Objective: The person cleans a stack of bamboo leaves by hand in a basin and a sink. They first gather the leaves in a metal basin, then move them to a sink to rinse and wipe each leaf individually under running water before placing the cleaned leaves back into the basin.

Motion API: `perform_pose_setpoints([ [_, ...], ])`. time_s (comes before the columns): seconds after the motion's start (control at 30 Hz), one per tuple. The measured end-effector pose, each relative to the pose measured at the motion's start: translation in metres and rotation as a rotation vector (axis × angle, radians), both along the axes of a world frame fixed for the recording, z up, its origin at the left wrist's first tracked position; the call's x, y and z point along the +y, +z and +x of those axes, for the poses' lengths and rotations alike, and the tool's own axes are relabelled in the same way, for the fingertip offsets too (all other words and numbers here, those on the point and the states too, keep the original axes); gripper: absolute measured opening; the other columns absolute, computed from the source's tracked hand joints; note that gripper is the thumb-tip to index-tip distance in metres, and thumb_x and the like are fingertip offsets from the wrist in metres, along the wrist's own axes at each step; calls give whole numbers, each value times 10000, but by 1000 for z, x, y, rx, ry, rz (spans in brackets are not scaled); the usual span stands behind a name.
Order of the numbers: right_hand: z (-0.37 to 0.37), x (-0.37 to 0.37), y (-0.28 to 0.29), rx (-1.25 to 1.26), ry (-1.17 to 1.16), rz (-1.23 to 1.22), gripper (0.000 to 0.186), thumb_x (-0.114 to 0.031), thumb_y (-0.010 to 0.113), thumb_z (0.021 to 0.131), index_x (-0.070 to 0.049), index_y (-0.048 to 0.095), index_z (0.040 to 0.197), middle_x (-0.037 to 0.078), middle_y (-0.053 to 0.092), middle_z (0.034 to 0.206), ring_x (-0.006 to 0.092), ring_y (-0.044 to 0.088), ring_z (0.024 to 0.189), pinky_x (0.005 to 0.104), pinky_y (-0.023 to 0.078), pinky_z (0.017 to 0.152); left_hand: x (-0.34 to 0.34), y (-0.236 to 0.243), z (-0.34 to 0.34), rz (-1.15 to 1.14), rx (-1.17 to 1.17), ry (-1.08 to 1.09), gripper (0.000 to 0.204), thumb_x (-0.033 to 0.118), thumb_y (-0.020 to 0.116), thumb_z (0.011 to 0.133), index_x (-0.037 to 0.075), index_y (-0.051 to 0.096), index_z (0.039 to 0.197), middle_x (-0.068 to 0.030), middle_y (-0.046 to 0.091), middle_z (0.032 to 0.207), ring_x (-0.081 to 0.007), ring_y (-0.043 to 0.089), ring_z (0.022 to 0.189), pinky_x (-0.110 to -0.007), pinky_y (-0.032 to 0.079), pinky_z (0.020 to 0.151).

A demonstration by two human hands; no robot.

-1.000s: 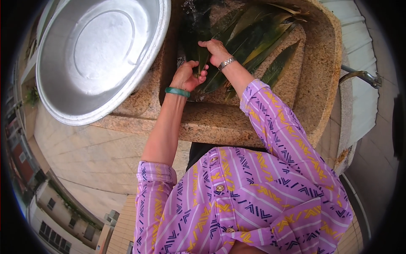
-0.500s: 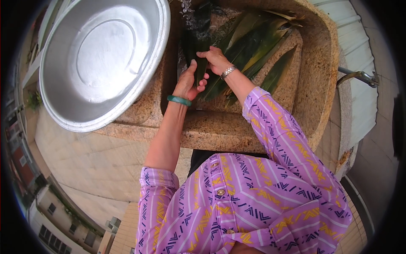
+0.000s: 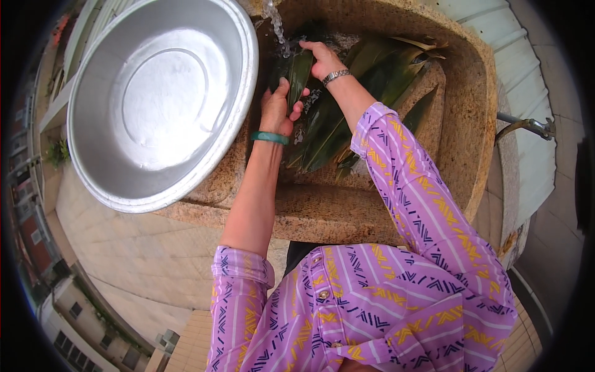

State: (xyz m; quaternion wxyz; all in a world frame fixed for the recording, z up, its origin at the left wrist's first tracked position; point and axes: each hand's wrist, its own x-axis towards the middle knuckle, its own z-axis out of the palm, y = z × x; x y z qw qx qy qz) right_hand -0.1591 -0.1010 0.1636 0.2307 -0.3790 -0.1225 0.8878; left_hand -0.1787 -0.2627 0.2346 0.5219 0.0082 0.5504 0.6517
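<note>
A person in a patterned purple shirt [image 3: 365,294] works at a speckled stone sink [image 3: 338,230], the left hand [image 3: 277,110] pinching a long green leaf [image 3: 300,73] between thumb and fingers. The right hand [image 3: 325,61] meets the leaf's upper right edge; its fingers are partly hidden, so whether they grip cannot be told. The leaf is inside the sink, its upper part just beside a stream of water [image 3: 276,25]. Wet, it could slip from the pinch — or split, should the hands pull against each other. More leaves [image 3: 387,73] lie to the right, partly behind the right forearm. At left, a wide metal basin [image 3: 164,102] hides part of the sink — a leftward swing could knock its rim. Past the right wall juts a metal tap [image 3: 543,129].
</note>
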Motion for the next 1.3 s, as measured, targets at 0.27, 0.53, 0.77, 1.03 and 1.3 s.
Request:
perform_pose_setpoints([
  [0.27, -15, 19, 38, 2, 142, 247, 137, -57, 582, 730, 56, 569, 807, 165, 594, 799, 273, 576, 729, 401, 481, 616, 48, 13, -26, -12, -47, -1, 367, 369, 356, 922, 23, 464, 975, -122, 571, 752, -89, 404, 455, -180, 269, 337],
  [0.53, 19, -2, 43, 114, 131, -152, 235, -94, 538, 788, 36, 502, 981, 198, 547, 955, 331, 536, 886, 473, 459, 774, 10, 64, 20, -126, 92, -96, 193, 183, 384, 916, 9, 445, 972, -133, 581, 753, -99, 416, 433, -179, 279, 329],
  [0.77, 78, -42, 28, 158, -82, -335, 276, -133, 512, 801, 23, 510, 1030, 183, 545, 1069, 338, 504, 998, 487, 375, 904, -83, 183, -9, -346, 398, -674, 268, 240, 481, 865, 16, 491, 1012, -61, 579, 624, -54, 398, 333, -161, 292, 299],
  [1.03, 57, -55, 94, 426, 31, -149, 272, -84, 492, 835, 39, 481, 1076, 162, 528, 1113, 291, 496, 1053, 439, 366, 943, -160, 267, -92, -487, 737, -613, 403, 223, 531, 849, 12, 441, 1180, -81, 593, 693, -92, 555, 477, -165, 362, 300],
  [1.3, -22, -33, 118, 186, 378, 148, 407, -101, 466, 848, 94, 319, 1174, 292, 406, 1152, 379, 430, 1091, 469, 384, 930, -164, 193, -170, -628, 841, -325, 260, 191, 541, 834, -14, 519, 992, -74, 561, 644, -116, 519, 417, -217, 409, 339],
])
